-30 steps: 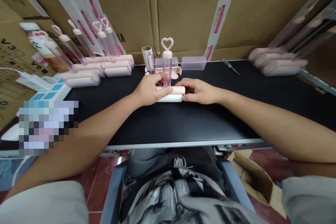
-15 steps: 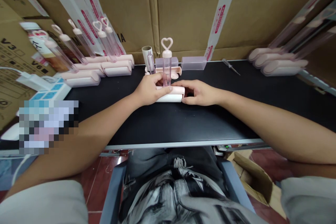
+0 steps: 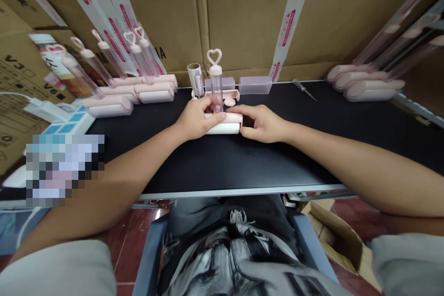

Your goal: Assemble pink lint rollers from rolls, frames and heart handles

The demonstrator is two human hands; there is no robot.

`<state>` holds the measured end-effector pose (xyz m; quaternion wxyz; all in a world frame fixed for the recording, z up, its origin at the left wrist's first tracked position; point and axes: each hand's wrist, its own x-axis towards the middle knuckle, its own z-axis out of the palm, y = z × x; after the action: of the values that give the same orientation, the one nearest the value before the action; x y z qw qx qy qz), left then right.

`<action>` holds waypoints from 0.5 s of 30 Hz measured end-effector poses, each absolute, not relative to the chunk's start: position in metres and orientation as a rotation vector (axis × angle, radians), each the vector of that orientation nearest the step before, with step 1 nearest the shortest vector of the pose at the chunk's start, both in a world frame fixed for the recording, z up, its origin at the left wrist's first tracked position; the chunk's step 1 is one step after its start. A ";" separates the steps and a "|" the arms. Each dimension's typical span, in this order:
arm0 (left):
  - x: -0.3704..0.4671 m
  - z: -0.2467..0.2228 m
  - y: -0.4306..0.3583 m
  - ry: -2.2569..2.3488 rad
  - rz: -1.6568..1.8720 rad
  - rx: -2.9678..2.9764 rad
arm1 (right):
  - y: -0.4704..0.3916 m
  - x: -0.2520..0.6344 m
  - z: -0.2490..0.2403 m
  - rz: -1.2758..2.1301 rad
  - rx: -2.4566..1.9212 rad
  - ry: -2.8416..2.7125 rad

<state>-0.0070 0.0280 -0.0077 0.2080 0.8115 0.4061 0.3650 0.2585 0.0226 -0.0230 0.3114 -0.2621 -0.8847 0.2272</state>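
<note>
A pink and white lint roller (image 3: pixel 224 127) lies across the black tabletop in front of me. Its clear pinkish tube handle rises upright and ends in a heart-shaped loop. My left hand (image 3: pixel 197 118) is closed around its left part, with the thumb over the pink cover and the fingers behind the handle. At its right end, my right hand (image 3: pixel 263 122) holds the edge between thumb and fingers, curled with a gap under the palm. Just behind, a separate pink cover piece (image 3: pixel 233 94) and a small round pink part (image 3: pixel 229 101) lie on the table.
Similar lint rollers (image 3: pixel 120 104) stand at the left, with more (image 3: pixel 374 89) at the right. Behind are a cardboard tube (image 3: pixel 194 73), translucent boxes (image 3: pixel 255 85) and a screwdriver (image 3: pixel 304 89). A power strip (image 3: pixel 69 122) and a pixelated object (image 3: pixel 64 162) sit left.
The lint roller has shifted slightly left, its handle leaning a little. My right fingers have eased back slightly at its right end, and the round pink part behind shows more.
</note>
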 end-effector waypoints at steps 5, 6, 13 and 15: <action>-0.004 -0.004 0.025 1.181 1.057 2.233 | 0.016 0.252 -0.024 0.578 -0.838 -2.177; -0.004 -0.004 0.026 1.189 1.069 2.210 | 0.016 0.251 -0.025 0.596 -0.858 -2.142; -0.004 -0.007 0.032 1.134 1.277 1.928 | 0.015 0.243 -0.027 0.862 -0.800 -1.808; -0.002 -0.008 0.029 1.062 1.250 1.847 | 0.015 0.242 -0.023 0.943 -0.782 -1.733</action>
<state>-0.0021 0.0293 -0.0077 0.3296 0.7059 0.4060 0.4778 0.2418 0.0146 -0.0234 0.4877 -0.3214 -0.7129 0.3879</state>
